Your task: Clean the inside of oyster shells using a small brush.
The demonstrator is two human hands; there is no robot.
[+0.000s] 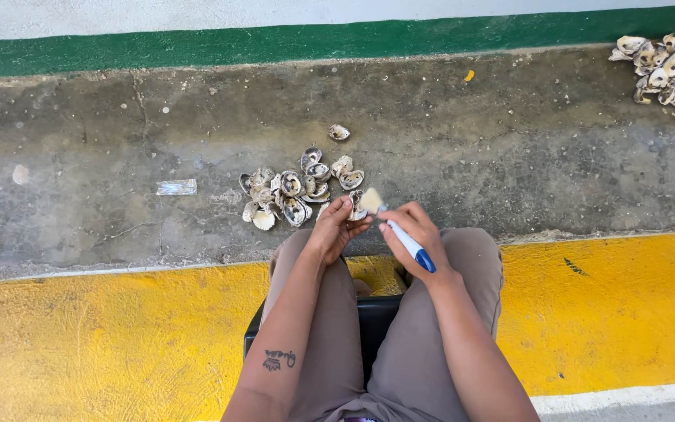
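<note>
One shell [358, 208] is in my left hand [336, 228], pinched between fingers and thumb just above centre of the frame, over my knees. My right hand [409, 231] is closed round a small brush [400, 233] with a white and blue handle; its pale bristles rest against the shell's edge. Both grips are firm and full, with neither hand free.

Directly beyond the held shell, on the grey concrete strip [119, 156] at centre frame, lies a small pile of shells [291, 191] (roughly a dozen or more, several turned pearly side up), with one stray shell [338, 132] apart just above it. A larger heap of shells [673, 74] sits at the upper right corner, partly cut off by the frame edge.

Judgement on progress: one shell is under the brush now. I cannot tell from this view which pile is brushed and which is waiting, so the share done and left remains undetermined.

Surroundings: a flat silvery scrap [176, 187] lies left of the small pile. A green painted band [275, 43] runs across the top, a yellow painted band [80, 336] across the lower frame. I am seated on a dark stool [376, 320], visible between my legs.
</note>
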